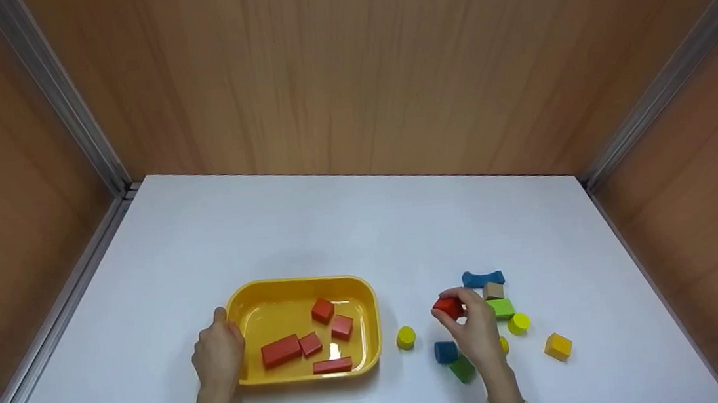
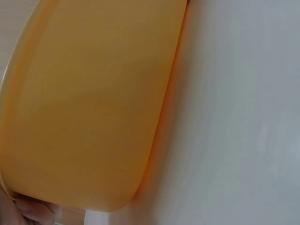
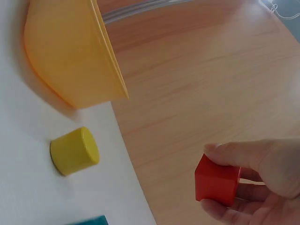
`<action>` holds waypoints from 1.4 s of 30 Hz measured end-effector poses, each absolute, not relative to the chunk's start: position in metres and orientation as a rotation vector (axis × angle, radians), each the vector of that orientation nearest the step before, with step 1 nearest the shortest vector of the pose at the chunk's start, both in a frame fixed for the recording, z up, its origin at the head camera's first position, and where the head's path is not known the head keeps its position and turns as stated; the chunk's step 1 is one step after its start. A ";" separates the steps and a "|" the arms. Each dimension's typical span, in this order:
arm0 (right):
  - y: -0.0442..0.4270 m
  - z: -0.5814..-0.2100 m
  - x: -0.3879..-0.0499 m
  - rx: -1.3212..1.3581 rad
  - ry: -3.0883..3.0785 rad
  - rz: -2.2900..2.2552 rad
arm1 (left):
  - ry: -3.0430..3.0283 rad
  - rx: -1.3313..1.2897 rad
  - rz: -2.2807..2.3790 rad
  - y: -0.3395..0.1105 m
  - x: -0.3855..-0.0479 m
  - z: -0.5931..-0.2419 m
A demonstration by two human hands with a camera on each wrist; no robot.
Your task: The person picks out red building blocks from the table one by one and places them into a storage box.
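Observation:
A yellow plastic tray (image 1: 301, 283) stands on the white table with several red wooden blocks inside, among them a long red block (image 1: 281, 352) and a flat red bar (image 1: 333, 366). At its left end my left hand (image 1: 216, 357) grips the rim; in the left wrist view the fingers (image 2: 37, 212) show at the tray's edge. My right hand (image 1: 477, 331) pinches a red cube (image 3: 216, 180) between thumb and fingertips, held up off the table to the right of the tray. A yellow cylinder (image 1: 406, 338) stands between the tray and that hand.
Around my right hand lie a blue concave block (image 1: 483, 279), a natural wood cube (image 1: 493, 290), green blocks (image 1: 501, 308), a blue cylinder (image 1: 446, 352), a yellow-green cylinder (image 1: 519, 323) and a yellow cube (image 1: 558, 347). Wooden walls (image 1: 346, 64) enclose the back and both sides.

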State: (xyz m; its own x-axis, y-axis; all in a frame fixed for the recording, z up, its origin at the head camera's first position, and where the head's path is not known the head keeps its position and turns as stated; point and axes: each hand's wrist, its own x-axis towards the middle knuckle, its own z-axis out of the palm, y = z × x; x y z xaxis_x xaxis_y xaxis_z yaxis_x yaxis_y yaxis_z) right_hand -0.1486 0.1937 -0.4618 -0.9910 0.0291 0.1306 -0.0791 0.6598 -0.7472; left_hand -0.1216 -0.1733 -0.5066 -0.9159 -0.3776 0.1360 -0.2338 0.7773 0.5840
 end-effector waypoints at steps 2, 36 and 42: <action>0.186 -0.461 -0.149 0.086 -2.728 1.249 | -2.726 0.481 -0.849 -0.173 -0.121 -0.507; 0.074 -0.461 -0.159 0.648 -2.494 1.443 | -2.729 0.494 -0.854 -0.173 -0.120 -0.506; 0.055 -0.465 -0.160 0.743 -2.474 1.433 | -2.711 0.456 -0.823 -0.172 -0.118 -0.507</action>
State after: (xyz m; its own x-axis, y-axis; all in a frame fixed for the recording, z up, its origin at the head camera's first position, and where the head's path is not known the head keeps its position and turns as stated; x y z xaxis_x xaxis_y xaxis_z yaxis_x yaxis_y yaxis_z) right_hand -0.1595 0.0548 -0.4653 -0.8569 -0.3272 0.3983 -0.5083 0.4082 -0.7583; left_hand -0.1179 -0.1724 -0.5066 -0.9136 -0.3716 0.1647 -0.2173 0.7890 0.5747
